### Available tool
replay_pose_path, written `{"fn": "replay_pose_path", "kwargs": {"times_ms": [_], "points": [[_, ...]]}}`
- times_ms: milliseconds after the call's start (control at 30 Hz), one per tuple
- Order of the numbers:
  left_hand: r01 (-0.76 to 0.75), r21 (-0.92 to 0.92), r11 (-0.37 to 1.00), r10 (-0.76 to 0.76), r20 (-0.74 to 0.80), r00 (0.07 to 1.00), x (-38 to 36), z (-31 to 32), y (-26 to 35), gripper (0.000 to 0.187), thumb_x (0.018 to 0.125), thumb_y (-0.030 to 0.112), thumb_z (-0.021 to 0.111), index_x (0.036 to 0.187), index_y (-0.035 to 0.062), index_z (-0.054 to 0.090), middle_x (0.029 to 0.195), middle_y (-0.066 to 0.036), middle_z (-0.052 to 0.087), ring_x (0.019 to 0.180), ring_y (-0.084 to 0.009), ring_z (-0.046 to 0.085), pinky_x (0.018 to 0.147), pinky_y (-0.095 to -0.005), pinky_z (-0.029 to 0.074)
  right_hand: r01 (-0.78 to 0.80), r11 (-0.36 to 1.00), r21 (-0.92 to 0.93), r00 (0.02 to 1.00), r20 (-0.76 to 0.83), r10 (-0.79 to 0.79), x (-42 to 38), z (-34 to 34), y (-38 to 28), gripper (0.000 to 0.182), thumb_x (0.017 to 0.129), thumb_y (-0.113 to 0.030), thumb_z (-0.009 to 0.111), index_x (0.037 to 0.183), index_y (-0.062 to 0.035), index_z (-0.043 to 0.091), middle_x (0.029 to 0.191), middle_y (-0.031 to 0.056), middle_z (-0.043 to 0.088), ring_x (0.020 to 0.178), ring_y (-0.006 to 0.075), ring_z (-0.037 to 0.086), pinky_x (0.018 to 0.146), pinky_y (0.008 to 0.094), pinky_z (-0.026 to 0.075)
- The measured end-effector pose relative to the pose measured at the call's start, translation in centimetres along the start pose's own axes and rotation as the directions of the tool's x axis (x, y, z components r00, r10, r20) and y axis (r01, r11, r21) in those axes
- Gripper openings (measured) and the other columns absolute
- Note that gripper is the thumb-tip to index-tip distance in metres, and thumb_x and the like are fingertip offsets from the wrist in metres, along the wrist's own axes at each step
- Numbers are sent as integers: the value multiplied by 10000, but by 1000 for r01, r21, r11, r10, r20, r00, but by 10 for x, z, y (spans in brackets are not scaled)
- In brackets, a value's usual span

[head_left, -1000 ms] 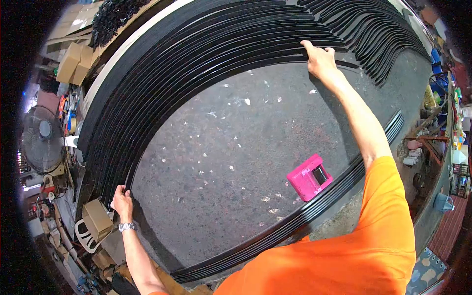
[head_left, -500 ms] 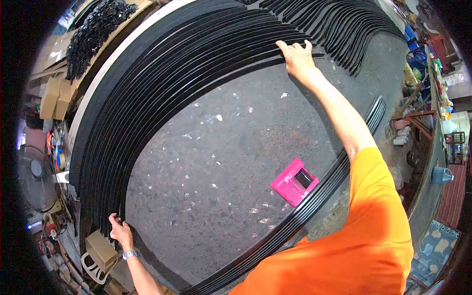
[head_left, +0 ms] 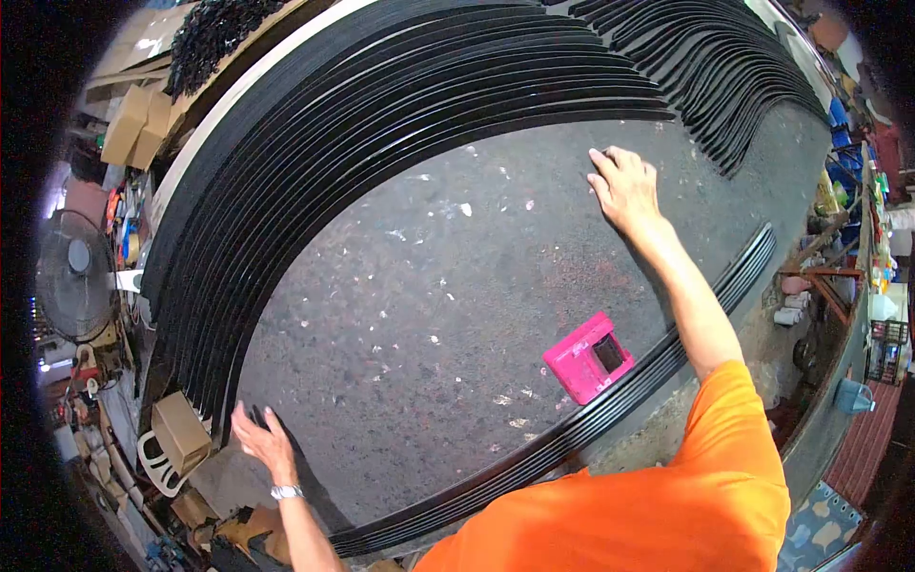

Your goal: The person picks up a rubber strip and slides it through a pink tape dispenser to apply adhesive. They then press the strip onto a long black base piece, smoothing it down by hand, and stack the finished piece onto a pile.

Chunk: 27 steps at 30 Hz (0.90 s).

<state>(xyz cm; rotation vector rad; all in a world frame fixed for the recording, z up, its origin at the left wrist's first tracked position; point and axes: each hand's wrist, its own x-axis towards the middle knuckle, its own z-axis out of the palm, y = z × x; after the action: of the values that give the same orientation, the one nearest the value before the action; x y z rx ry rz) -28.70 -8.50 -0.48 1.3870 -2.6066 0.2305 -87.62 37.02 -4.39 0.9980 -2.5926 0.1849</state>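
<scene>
Long black strips (head_left: 381, 124) lie side by side across the far part of the dark table (head_left: 381, 362). My left hand (head_left: 265, 444), a metal watch on its wrist, is beside the near-left ends of the strips with its fingers apart and nothing in them. Over the table, a little short of the strips' right ends, hangs my right hand (head_left: 627, 189). It is empty, with loosely bent, parted fingers. A separate bundle of black strips (head_left: 534, 467) runs along the near edge in front of my body. Touching or just beside that bundle is a pink box-like object (head_left: 586, 360) with a dark opening.
More wavy black strips (head_left: 753, 86) lie at the far right. A cardboard box (head_left: 181, 429) on a white chair (head_left: 157, 467) stands at the left end. Behind it is a fan (head_left: 78, 272). A black heap (head_left: 214, 38) sits on a board at the upper left.
Both hands have come away from the outermost strip; the right moved back toward my body. That strip now lies closer against the others. The view has shifted slightly.
</scene>
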Motion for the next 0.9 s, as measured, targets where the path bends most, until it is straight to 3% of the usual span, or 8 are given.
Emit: {"fn": "replay_pose_path", "kwargs": {"times_ms": [67, 133, 433, 667, 767, 800, 833, 900], "points": [[5, -137, 991, -1, 26, 1000, -36, 4, 0, 555, 1034, 351, 557, 1500, 74, 435, 1538, -194, 411, 1425, -377, 395, 1113, -556, 344, 10, 999, 32, 999, -30, -9, -13, 6, -3, 455, 915, -300, 672, 1338, -144, 613, 1329, 64, 604, 1251, 251, 545, 981, 515, 440], [70, -114, 991, -59, 102, 993, -73, 10, 3, 538, 1074, 359, 477, 1474, 0, 461, 1539, -245, 410, 1409, -408, 416, 1155, -488, 350, -14, 999, -29, 999, -37, 13, -19, -1, -11, 438, 929, -317, 641, 1325, -135, 610, 1369, 72, 592, 1276, 243, 534, 996, 550, 449], [149, 45, 988, -151, 51, 987, -108, 23, 15, 534, 1091, 432, 401, 1505, 103, 470, 1557, -197, 431, 1414, -371, 433, 1136, -494, 359, -84, 996, 3, 996, -36, 84, -22, 2, -17, 451, 954, -307, 617, 1354, -101, 581, 1417, 106, 558, 1327, 286, 503, 1047, 614, 412], [110, -11, 994, -110, 4, 994, -109, 33, 3, 545, 1089, 457, 387, 1499, 107, 473, 1567, -167, 428, 1416, -356, 433, 1128, -497, 369, -122, 993, 3, 992, -25, 122, -23, 1, -20, 456, 960, -295, 611, 1365, -89, 567, 1431, 114, 551, 1344, 286, 493, 1054, 619, 411], [89, -40, 995, -91, -57, 994, -107, 24, 14, 492, 1067, 375, 476, 1439, 59, 536, 1483, -204, 517, 1360, -386, 489, 1126, -491, 386, -110, 994, -26, 994, -1, 110, -21, -6, -25, 429, 954, -298, 609, 1334, -99, 583, 1416, 96, 565, 1322, 279, 513, 999, 590, 457], [59, -59, 997, -62, -57, 996, -103, 10, 27, 473, 1045, 334, 526, 1409, 35, 560, 1434, -225, 557, 1332, -396, 515, 1123, -492, 395, -124, 991, -43, 990, 55, 127, -16, -15, -26, 388, 945, -303, 611, 1287, -119, 603, 1365, 77, 596, 1271, 273, 555, 918, 560, 500], [88, -58, 994, -90, -22, 996, -100, -3, 39, 471, 1031, 322, 547, 1398, 27, 567, 1424, -233, 564, 1330, -390, 520, 1119, -495, 402, -60, 996, -60, 997, -57, 57, -18, -6, -22, 365, 936, -305, 614, 1262, -141, 606, 1315, 72, 620, 1217, 279, 594, 862, 542, 520], [27, -62, 998, -37, -167, 985, -100, -5, 43, 433, 955, 270, 647, 1308, 21, 626, 1325, -237, 626, 1251, -413, 570, 1036, -528, 457, -93, 994, -63, 994, 57, 97, -14, -5, -19, 361, 963, -299, 592, 1295, -159, 602, 1331, 83, 618, 1216, 289, 603, 908, 522, 527]]}}
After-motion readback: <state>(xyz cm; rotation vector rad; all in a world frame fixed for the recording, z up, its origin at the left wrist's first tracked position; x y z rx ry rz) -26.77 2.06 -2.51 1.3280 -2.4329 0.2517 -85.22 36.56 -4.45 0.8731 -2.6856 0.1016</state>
